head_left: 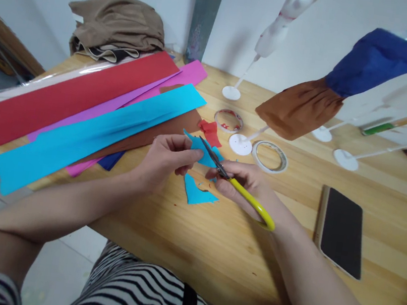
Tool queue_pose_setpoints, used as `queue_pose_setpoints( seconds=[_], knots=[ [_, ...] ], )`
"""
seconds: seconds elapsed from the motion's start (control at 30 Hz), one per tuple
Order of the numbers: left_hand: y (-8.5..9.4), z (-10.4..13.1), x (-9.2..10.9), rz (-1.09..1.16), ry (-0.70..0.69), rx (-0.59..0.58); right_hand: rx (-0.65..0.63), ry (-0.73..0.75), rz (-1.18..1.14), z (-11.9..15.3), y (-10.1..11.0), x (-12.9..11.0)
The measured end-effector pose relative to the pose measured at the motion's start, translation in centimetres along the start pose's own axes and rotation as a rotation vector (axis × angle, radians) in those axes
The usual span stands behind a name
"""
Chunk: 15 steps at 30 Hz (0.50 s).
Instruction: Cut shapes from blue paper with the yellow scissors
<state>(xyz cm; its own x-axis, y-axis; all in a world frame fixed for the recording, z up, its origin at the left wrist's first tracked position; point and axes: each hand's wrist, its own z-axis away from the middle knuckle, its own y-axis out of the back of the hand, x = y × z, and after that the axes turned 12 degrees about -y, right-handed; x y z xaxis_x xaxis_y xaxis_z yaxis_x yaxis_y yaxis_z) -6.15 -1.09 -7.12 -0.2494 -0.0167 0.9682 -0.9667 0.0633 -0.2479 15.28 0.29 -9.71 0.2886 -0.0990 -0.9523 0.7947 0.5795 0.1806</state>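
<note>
My left hand [167, 160] pinches a small piece of blue crepe paper [199, 153] above the wooden table. In my right hand [246, 184] is a pair of scissors [246, 194] with yellow handles and dark blades. The blades lie over the blue piece, pointing up and to the left; whether they are cutting into it I cannot tell. Just below my hands a blue paper scrap [197, 192] rests on the tabletop. A red paper scrap [211, 132] lies beyond the blades.
Long crepe paper strips in blue [102, 137], red [78, 95] and other colours cover the left side. Tape rolls [282, 161], mini mannequins on white stands, one in a brown and blue paper dress [302, 108], a phone [342, 232], a bottle [203, 25] and brown cloth [119, 22] surround them.
</note>
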Motion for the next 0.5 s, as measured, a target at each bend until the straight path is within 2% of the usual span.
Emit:
queue_pose_setpoints(
  seconds=[0.5],
  knots=[
    [0.39,-0.09,-0.1,-0.037,-0.053,-0.027,-0.038,-0.052,0.06,0.29,0.51,-0.52]
  ],
)
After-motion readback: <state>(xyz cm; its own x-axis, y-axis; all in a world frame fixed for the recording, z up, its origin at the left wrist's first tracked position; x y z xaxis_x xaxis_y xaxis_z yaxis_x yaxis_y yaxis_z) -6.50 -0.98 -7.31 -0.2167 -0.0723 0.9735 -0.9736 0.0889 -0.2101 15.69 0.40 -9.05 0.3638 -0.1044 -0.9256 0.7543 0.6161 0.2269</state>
